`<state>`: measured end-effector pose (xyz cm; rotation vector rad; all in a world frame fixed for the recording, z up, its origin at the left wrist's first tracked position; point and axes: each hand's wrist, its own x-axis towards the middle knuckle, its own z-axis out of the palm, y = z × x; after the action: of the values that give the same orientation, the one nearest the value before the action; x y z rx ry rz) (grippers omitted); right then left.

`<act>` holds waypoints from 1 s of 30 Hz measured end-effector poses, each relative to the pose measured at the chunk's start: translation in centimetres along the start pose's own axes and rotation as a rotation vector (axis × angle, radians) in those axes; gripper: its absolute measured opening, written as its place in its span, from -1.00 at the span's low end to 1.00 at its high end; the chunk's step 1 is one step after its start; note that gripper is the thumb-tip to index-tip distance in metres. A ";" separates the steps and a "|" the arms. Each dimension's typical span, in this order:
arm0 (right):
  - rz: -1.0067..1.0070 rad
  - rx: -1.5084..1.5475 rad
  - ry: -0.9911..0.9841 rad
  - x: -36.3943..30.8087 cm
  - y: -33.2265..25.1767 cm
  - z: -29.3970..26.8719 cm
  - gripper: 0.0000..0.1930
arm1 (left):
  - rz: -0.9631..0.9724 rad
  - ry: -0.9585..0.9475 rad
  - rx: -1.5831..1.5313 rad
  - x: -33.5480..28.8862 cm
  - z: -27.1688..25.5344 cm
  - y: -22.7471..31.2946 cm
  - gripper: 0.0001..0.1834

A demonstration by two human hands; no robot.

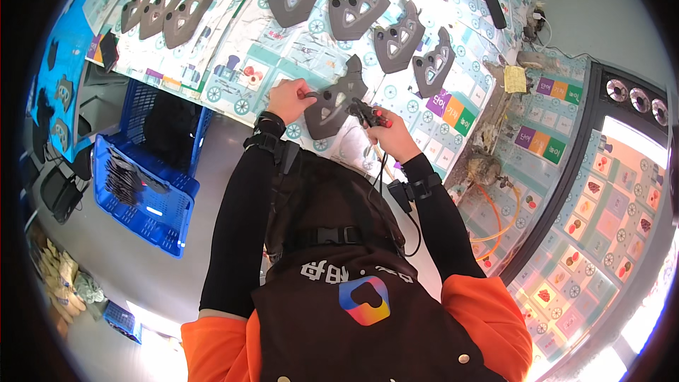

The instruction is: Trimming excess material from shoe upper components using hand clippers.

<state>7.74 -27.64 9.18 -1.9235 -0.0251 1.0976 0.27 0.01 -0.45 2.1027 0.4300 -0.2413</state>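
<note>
A grey-brown moulded plastic part (336, 102) with cut-out openings lies on the table in front of me. At its left edge, my left hand (290, 99) has thumb and forefinger pinched together over a small dark bit too small to name. My right hand (392, 134) is wrapped round a black hand tool (368, 113) with red parts and a dark cord. The tool's front end is at the part's right edge; whether it touches is unclear. Farther back lie similar parts, among them one (399, 37) behind and right and another (358, 8) behind it.
Several more grey-brown parts (191, 8) lie at the table's far left. A black oblong object (494, 8) sits at the far right. Blue crates (145, 191) stand left below the patterned table (233, 85). Orange tubing (495, 223) hangs at the right.
</note>
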 end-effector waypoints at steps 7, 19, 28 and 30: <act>-0.004 0.020 0.025 0.1 -1.0 -0.7 -0.48 | 0.011 0.001 -0.002 0.0 -0.1 -0.4 -0.71; -0.049 0.055 0.118 1.0 -1.1 -1.5 -0.66 | 0.084 0.047 0.009 -0.1 -0.1 0.2 -0.71; -0.110 0.137 0.150 1.5 -1.5 -1.7 -0.79 | 0.034 0.017 -0.023 -0.1 -0.2 -0.1 -0.72; -0.096 0.161 0.146 1.5 -1.8 -1.7 -0.81 | 0.037 0.018 -0.016 -0.1 -0.2 -0.2 -0.72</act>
<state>10.52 -27.05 9.75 -1.8331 0.0496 0.8671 0.10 0.26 -0.46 2.0968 0.4020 -0.1963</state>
